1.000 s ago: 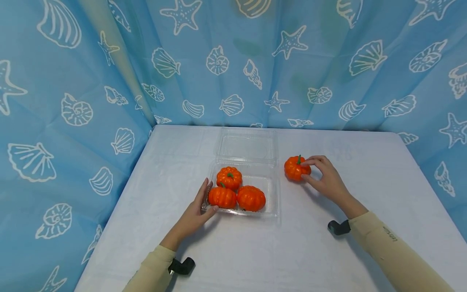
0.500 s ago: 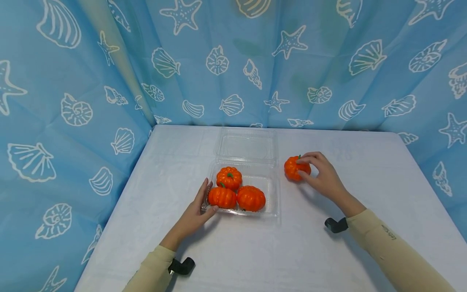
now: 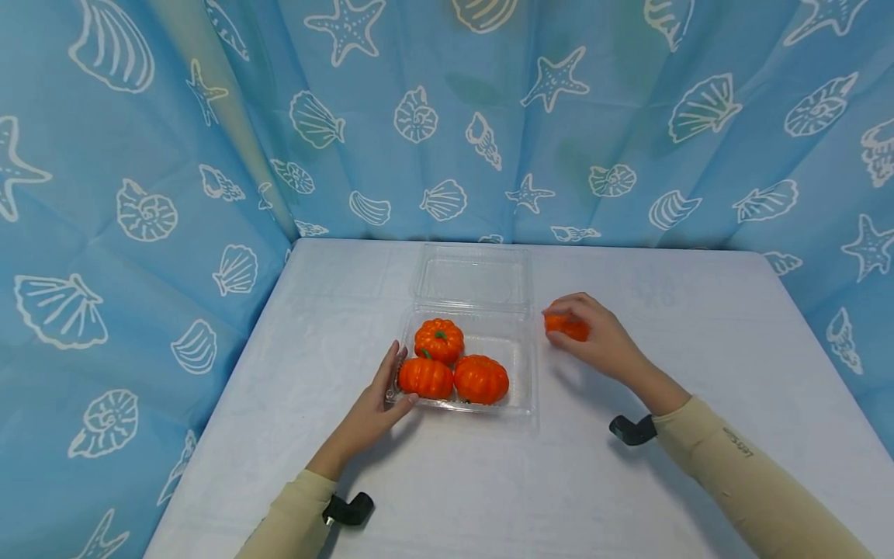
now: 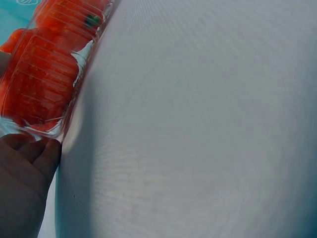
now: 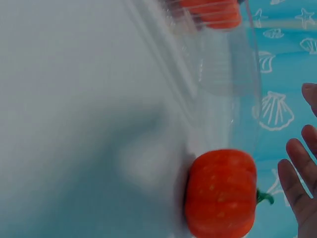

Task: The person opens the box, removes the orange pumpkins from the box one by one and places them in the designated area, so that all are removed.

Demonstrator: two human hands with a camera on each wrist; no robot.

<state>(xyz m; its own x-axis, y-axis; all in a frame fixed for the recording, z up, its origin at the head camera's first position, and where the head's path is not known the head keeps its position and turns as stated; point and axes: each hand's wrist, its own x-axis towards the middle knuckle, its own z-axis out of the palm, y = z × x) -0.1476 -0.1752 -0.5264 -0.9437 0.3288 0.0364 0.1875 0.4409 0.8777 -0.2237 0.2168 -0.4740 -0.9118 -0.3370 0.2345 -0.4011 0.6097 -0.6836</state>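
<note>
A clear plastic container (image 3: 520, 365) lies on the table, its lid (image 3: 475, 281) folded back; in it are three orange pumpkins (image 3: 438, 340). My left hand (image 3: 366, 415) holds its near left corner, fingers along the left side and thumb at the front. In the left wrist view, fingertips of the left hand (image 4: 27, 173) touch the container (image 4: 44, 74). To the container's right stands a fourth pumpkin (image 3: 567, 328), partly hidden by my right hand (image 3: 604, 341). The right wrist view shows this pumpkin (image 5: 223, 193) on the table, with spread fingers of the right hand (image 5: 304, 173) above its stem, apart from it.
A white cloth (image 3: 489, 481) covers the table. Behind and to the left hangs a blue curtain (image 3: 377, 155) with white shells and starfish. Each wrist carries a small black device (image 3: 349, 509) at the sleeve's end.
My right hand has moved left over the lone pumpkin, covering more of it. The left hand, the container and the pumpkins stay where they were.
</note>
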